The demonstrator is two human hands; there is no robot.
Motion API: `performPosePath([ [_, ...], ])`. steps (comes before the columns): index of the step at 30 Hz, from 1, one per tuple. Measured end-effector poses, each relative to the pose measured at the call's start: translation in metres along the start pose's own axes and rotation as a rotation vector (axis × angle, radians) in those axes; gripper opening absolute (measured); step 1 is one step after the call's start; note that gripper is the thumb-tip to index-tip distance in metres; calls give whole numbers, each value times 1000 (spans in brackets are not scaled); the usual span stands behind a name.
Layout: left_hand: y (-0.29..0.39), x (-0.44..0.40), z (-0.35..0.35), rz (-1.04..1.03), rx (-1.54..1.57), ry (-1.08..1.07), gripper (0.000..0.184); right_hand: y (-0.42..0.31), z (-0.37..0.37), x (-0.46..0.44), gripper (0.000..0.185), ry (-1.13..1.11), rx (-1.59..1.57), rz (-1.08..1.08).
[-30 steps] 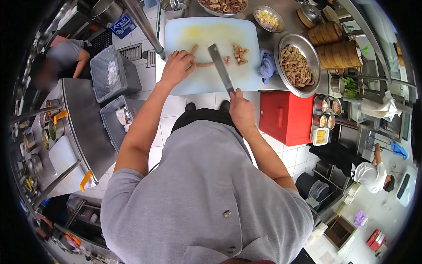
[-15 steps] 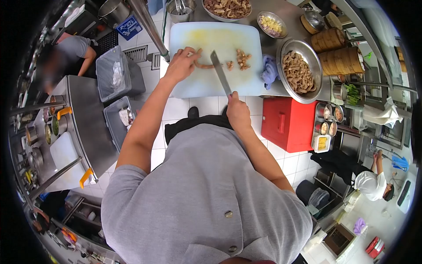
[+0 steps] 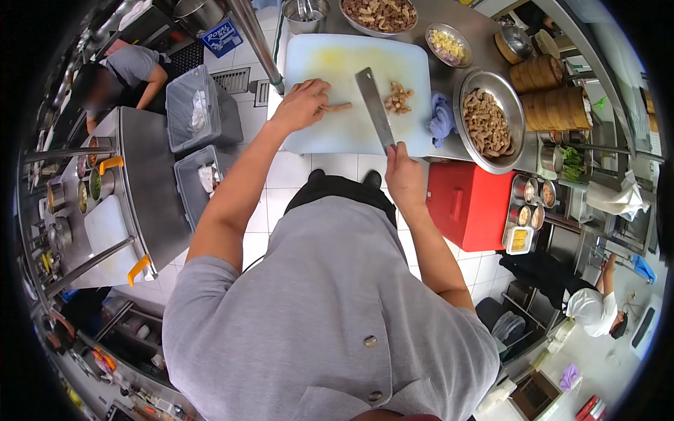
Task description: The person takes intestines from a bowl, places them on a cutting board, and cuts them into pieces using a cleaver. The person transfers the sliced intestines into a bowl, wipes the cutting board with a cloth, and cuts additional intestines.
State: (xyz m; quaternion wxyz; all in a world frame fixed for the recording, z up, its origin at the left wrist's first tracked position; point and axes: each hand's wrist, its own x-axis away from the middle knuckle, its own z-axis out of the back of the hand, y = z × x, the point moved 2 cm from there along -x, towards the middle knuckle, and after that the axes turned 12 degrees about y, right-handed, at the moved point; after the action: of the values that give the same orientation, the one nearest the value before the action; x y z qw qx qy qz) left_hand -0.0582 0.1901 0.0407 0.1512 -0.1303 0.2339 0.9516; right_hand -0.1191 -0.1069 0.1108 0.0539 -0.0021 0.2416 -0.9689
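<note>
My right hand (image 3: 401, 168) grips the handle of a cleaver (image 3: 374, 105), whose blade points away from me over the white cutting board (image 3: 316, 137). My left hand (image 3: 304, 105) rests on the left part of the board, its fingers curled over a thin brown strip of food (image 3: 339, 107). The strip's free end sticks out to the right, a little apart from the blade. A small pile of cut brown pieces (image 3: 399, 98) lies right of the blade. Beside the board's right edge is a crumpled purple cloth (image 3: 441, 118).
Right of the cloth stands a large metal bowl of sliced meat (image 3: 486, 125). Behind the board are another meat bowl (image 3: 379, 12) and a bowl of yellow bits (image 3: 448, 43). A metal pole (image 3: 258, 43) rises at the left. Co-workers (image 3: 133, 70) stand at both sides.
The cut pieces right of the blade are now gathered in one pile. The strip under my left hand shows shorter. The cleaver blade has moved away from the strip, to the right.
</note>
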Motion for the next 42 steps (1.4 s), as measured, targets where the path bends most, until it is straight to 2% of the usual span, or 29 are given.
performPosePath([
  [3,2,3,1,-9,-1,17,14,-1,-25,3,26,-93,90,31],
  [7,2,5,5,19,-21,-9,13,-1,-31,-2,26,-7,149,76],
  [11,4,11,6,17,11,70,14,-18,-12,2,26,-21,23,17],
  [16,3,14,-4,4,25,138,14,-14,-37,1,27,-188,153,-51],
  [17,2,12,-5,-40,15,131,15,-4,-46,-3,27,-181,143,-28],
  [19,2,12,0,-86,19,189,17,19,-52,-8,32,-13,12,59],
  [20,-8,14,-15,-168,34,234,21,14,-35,-10,33,-21,-105,8],
  [21,-2,13,-7,-209,35,249,26,35,-43,-20,34,-24,-81,14],
  [22,-4,12,-14,-180,119,279,24,59,-48,-27,34,-14,-137,36],
  [23,-3,8,-15,-157,190,247,25,60,-35,-33,36,-81,-9,1],
  [24,2,4,-17,-116,193,296,19,84,-45,-37,37,-13,-237,2],
  [26,13,-8,-13,48,436,265,13,87,-35,-42,36,26,-128,53],
  [27,15,-14,-24,-41,272,399,12,81,-29,-41,35,-3,-121,43],
  [29,23,-19,-19,-5,247,387,10,83,-36,-47,34,-4,-142,105],
  [31,33,-25,-40,76,120,189,12,94,-39,-44,33,28,-175,74],
  [32,22,-26,-75,-66,-52,327,18,94,-40,-44,32,38,-116,85],
  [34,20,-25,-80,-4,48,190,21,67,-19,-30,32,-9,-147,38],
  [35,15,-21,-89,-31,156,249,24,66,-17,-24,28,51,-112,148],
  [37,18,-8,-72,11,149,192,38,49,-14,-15,22,67,-31,166],
  [38,23,-1,-49,16,93,180,30,48,-23,-9,20,47,6,117],
  [40,22,9,-35,71,69,193,27,36,-21,-6,19,-19,90,63],
  [42,16,12,-25,98,61,196,26,33,-15,-6,20,21,18,74],
])
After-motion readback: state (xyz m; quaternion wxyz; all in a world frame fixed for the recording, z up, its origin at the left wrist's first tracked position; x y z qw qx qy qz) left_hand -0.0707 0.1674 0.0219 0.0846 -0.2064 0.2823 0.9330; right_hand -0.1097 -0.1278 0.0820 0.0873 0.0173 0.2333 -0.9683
